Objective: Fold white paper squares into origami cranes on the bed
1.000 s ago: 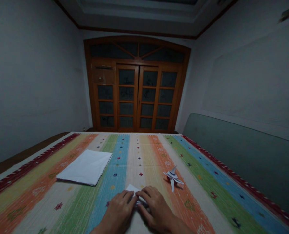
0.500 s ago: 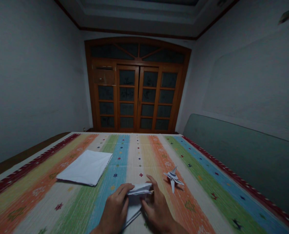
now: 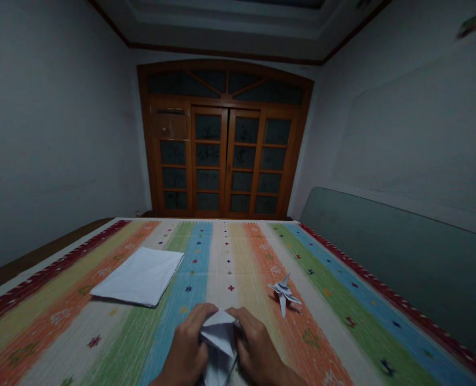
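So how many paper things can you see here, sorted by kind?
Folded white sheet: 1
Origami figure: 1
Flat white paper stack: 1
Total: 3

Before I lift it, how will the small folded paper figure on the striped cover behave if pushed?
The folded paper figure is probably very light, so a push may slide or tip it. Its thin pointed flaps look easy to bend, so a firm pinch could likely crush them.
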`<act>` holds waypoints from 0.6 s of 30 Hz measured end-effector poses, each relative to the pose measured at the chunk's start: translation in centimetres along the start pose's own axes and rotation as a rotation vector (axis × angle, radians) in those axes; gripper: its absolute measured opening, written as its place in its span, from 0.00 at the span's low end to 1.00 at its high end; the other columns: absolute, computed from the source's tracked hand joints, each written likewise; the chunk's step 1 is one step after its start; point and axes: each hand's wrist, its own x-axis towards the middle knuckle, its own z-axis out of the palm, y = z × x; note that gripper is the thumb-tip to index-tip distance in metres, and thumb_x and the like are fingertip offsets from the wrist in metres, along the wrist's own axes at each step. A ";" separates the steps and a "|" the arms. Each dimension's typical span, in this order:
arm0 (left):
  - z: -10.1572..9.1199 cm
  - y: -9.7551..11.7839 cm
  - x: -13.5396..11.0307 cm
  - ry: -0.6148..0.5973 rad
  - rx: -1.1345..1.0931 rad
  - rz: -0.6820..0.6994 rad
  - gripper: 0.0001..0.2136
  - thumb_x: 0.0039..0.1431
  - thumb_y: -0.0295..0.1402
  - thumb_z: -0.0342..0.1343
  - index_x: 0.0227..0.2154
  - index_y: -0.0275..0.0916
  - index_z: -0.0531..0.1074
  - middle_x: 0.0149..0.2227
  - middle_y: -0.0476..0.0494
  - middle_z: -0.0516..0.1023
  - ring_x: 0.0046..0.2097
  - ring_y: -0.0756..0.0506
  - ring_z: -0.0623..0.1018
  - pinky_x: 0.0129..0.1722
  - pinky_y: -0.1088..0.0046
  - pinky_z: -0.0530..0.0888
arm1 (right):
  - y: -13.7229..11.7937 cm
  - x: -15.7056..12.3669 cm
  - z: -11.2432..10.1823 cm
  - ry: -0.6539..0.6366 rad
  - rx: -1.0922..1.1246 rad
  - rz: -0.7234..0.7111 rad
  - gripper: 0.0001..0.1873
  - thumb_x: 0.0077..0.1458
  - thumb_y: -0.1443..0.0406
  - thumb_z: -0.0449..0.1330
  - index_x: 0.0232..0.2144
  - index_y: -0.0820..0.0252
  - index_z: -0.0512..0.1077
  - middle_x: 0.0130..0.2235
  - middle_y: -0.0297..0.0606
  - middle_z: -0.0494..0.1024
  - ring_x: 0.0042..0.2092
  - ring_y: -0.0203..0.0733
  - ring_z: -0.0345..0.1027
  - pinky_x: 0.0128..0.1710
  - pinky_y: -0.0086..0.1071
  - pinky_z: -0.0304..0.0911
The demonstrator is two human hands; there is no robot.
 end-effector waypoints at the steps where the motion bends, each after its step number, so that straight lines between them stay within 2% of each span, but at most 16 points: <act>1: 0.1 -0.2 -0.2 -0.012 0.033 0.035 0.33 0.35 0.18 0.46 0.49 0.40 0.76 0.49 0.40 0.83 0.51 0.39 0.82 0.52 0.62 0.79 | -0.1 0.0 0.0 -0.014 -0.025 0.002 0.30 0.49 0.80 0.52 0.53 0.59 0.71 0.45 0.44 0.79 0.47 0.48 0.75 0.49 0.38 0.71; 4: 0.3 -1.0 -0.7 -0.058 0.131 0.106 0.36 0.36 0.16 0.45 0.52 0.40 0.74 0.50 0.40 0.83 0.51 0.41 0.83 0.52 0.65 0.80 | -0.3 -0.1 -0.1 -0.070 -0.106 0.019 0.30 0.51 0.79 0.52 0.55 0.60 0.71 0.45 0.46 0.80 0.47 0.49 0.75 0.48 0.40 0.72; 7: 0.3 -1.5 -1.0 -0.076 0.178 0.115 0.36 0.37 0.15 0.44 0.53 0.40 0.75 0.49 0.42 0.84 0.49 0.42 0.84 0.50 0.67 0.81 | -0.3 -0.3 -0.1 -0.115 -0.147 0.032 0.31 0.50 0.78 0.53 0.56 0.62 0.71 0.46 0.48 0.80 0.48 0.51 0.75 0.49 0.43 0.72; 12: 0.3 -1.0 -1.0 -0.050 0.073 0.073 0.33 0.38 0.18 0.46 0.49 0.41 0.76 0.46 0.44 0.86 0.47 0.42 0.85 0.49 0.68 0.81 | -0.3 -0.4 0.1 -0.071 -0.096 0.036 0.27 0.53 0.75 0.55 0.54 0.60 0.74 0.46 0.48 0.82 0.47 0.51 0.76 0.49 0.42 0.71; 15: 0.4 0.2 -0.7 -0.065 -0.017 -0.076 0.29 0.42 0.19 0.48 0.48 0.40 0.78 0.45 0.43 0.86 0.46 0.40 0.85 0.48 0.65 0.81 | -0.9 -0.2 0.1 -0.002 -0.016 0.073 0.20 0.54 0.72 0.54 0.47 0.61 0.77 0.45 0.48 0.83 0.46 0.52 0.78 0.48 0.41 0.71; 18: 0.6 1.2 -0.4 -0.074 -0.107 -0.173 0.27 0.47 0.20 0.48 0.49 0.42 0.79 0.46 0.44 0.86 0.48 0.39 0.85 0.51 0.61 0.81 | -1.6 0.1 0.2 0.059 0.016 0.192 0.14 0.57 0.71 0.52 0.34 0.61 0.78 0.36 0.46 0.84 0.36 0.49 0.78 0.38 0.36 0.71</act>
